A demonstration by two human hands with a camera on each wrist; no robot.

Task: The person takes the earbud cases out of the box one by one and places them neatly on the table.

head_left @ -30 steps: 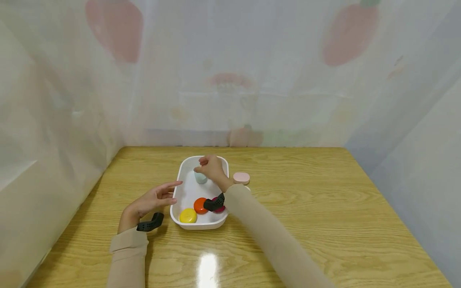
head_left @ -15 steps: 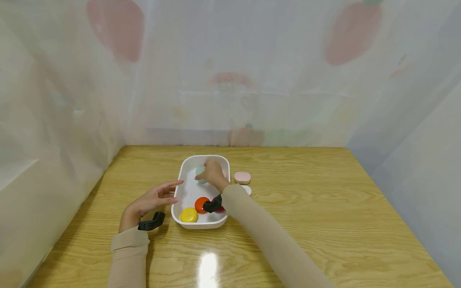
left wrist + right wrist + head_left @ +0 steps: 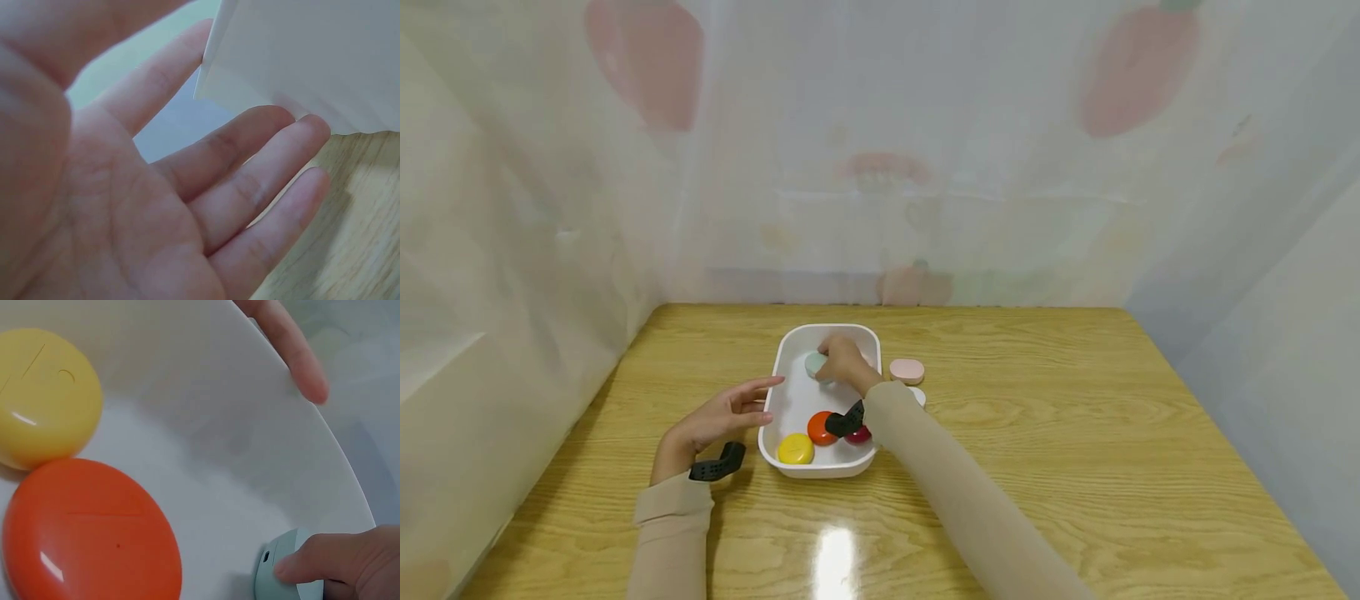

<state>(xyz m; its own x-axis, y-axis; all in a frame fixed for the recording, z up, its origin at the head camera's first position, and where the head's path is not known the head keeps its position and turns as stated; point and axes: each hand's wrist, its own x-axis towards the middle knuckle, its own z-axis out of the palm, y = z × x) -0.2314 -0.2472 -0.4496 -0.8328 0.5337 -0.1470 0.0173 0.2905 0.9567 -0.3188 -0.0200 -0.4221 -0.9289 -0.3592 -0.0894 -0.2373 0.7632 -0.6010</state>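
A white tray (image 3: pixel 773 398) sits mid-table with a yellow case (image 3: pixel 794 448), an orange case (image 3: pixel 822 427) and a dark red case (image 3: pixel 860 434) at its near end. My right hand (image 3: pixel 831 361) is low in the tray's far end and pinches a pale green case (image 3: pixel 813 363). In the right wrist view its fingers (image 3: pixel 331 562) curl on the pale green case (image 3: pixel 282 570), which rests on the tray floor (image 3: pixel 219 462) beyond the orange case (image 3: pixel 87 531) and the yellow case (image 3: pixel 44 400). My left hand (image 3: pixel 752 402) lies open against the tray's left rim, its palm (image 3: pixel 144 212) beside the tray corner (image 3: pixel 312 62).
A pink case (image 3: pixel 907 371) lies on the wooden table (image 3: pixel 1075 433) just right of the tray, with a white case (image 3: pixel 919 395) half hidden by my right forearm. Sheer curtains close off the back and both sides. A black wrist camera mount (image 3: pixel 718 463) sits on each wrist.
My right hand has lowered the pale green case from above the tray down to the floor of its far end. My left hand has stayed at the rim.
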